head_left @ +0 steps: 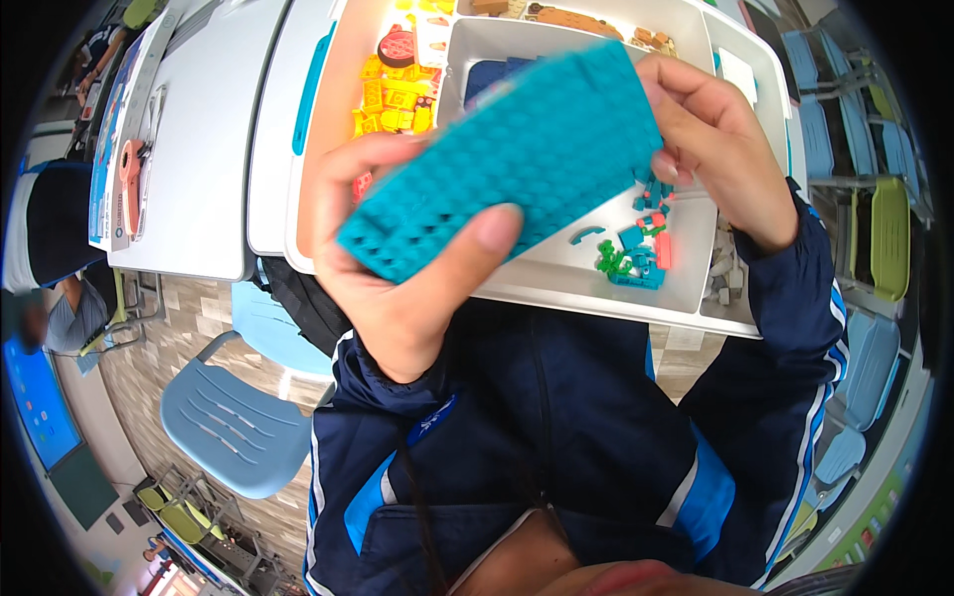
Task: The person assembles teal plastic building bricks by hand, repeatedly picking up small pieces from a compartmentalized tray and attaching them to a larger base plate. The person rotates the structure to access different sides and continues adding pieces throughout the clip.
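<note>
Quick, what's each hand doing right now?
Left hand: closed on the teal studded baseplate.
Right hand: gripping the same baseplate's other end.

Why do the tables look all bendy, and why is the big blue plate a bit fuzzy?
Head view: the fisheye lens curves the table edges and leaves black corners at the rim. The teal plate, held in the left hand and right hand, sits very close to the camera, so its studs look soft. The left thumb looks blurry too. Light is bright and even, with pale glare on the white tray.
</note>
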Demonstrator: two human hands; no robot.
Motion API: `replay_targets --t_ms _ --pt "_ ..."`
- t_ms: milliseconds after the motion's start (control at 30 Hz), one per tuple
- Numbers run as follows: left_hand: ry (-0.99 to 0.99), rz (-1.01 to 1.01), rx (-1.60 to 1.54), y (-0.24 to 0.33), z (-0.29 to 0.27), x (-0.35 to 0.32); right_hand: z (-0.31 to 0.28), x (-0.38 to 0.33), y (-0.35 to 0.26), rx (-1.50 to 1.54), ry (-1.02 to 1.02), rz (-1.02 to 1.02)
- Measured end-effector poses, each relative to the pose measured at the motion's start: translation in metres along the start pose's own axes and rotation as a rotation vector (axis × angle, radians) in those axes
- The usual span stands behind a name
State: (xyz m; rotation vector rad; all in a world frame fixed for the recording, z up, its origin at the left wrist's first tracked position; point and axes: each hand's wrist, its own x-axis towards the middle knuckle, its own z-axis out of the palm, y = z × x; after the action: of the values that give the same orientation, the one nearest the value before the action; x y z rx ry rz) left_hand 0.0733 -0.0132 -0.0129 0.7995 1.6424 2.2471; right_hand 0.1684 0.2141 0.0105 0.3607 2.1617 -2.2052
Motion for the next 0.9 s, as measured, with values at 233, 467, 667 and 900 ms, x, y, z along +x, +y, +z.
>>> replay_targets --t_ms 233,467,667,900 --pt "0.162 0.066 -0.307 -0.006 -0.006 0.002 0.024 0.0 0.03 -0.753 -0.268 -0.274" --pt "0.145 0.036 -0.079 0.003 0.007 0.007 0.023 -0.006 0.012 -1.017 -0.3 -0.449" --pt "0.043 0.078 -0.02 0.014 0.004 0.024 -0.018 -0.006 0.002 -1.353 -0.176 -0.357" --pt "0.092 0.15 -0.061 0.025 0.017 0.028 -0.023 -0.002 0.016 -1.263 -0.263 -0.212"
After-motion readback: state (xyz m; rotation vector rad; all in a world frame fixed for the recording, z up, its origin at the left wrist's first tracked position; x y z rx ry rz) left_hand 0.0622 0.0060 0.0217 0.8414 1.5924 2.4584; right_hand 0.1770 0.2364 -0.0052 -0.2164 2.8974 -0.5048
